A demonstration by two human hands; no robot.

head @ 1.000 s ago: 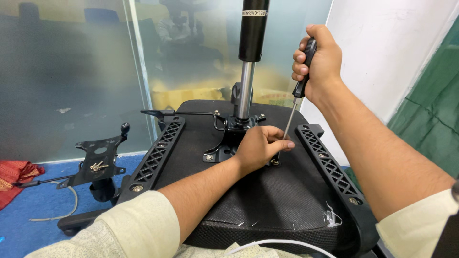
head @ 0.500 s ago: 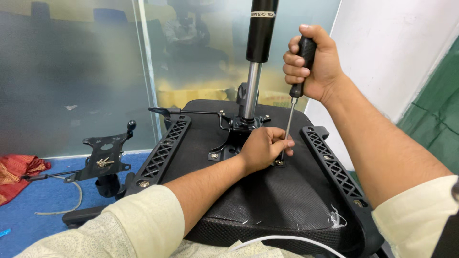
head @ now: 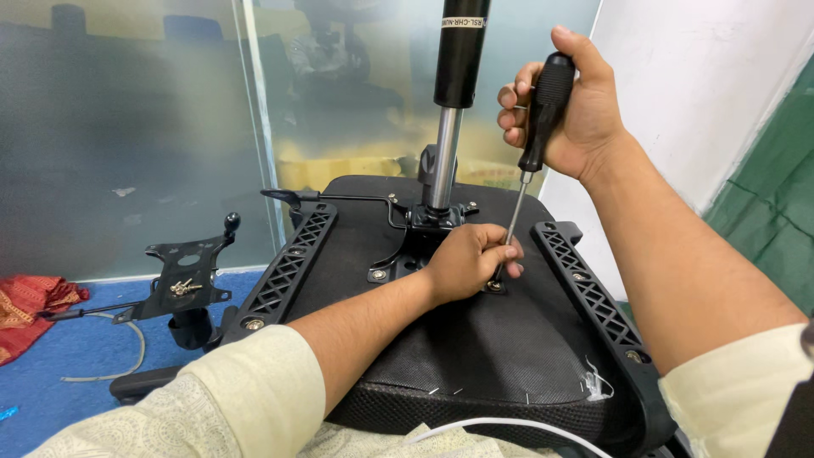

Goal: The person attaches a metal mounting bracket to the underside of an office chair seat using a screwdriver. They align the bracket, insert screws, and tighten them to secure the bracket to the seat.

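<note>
The person's right hand (head: 577,110) is closed in a fist around the thick black handle of one long screwdriver (head: 527,174), which stands almost upright with a slight tilt. Its thin steel shaft goes down to a screw point on the black fabric underside of an upturned office chair seat (head: 475,356). The left hand (head: 466,259) rests on the seat there, and its fingertips (head: 507,252) are pinched together around the lower end of the shaft; the tip and the screw under it are mostly covered by these fingers, so I cannot make them out well.

Just beside the left hand stands one gas lift cylinder (head: 454,102), black above and shiny metal below, fixed in a black metal mechanism plate (head: 420,233); its top is cut off by the upper edge. Two black plastic lattice brackets lie along the seat, one on the left (head: 288,267) and one on the right (head: 593,293). I count two silver bolt heads on the left one and two on the right one, but the lower end of the right one is cut off.

On the blue floor to the left lies one separate black metal plate (head: 182,280) with a few loose screws on it, too small to count. Further left is one red patterned cloth (head: 30,309), partly out of view. A frosted glass wall (head: 127,127) stands behind.
</note>
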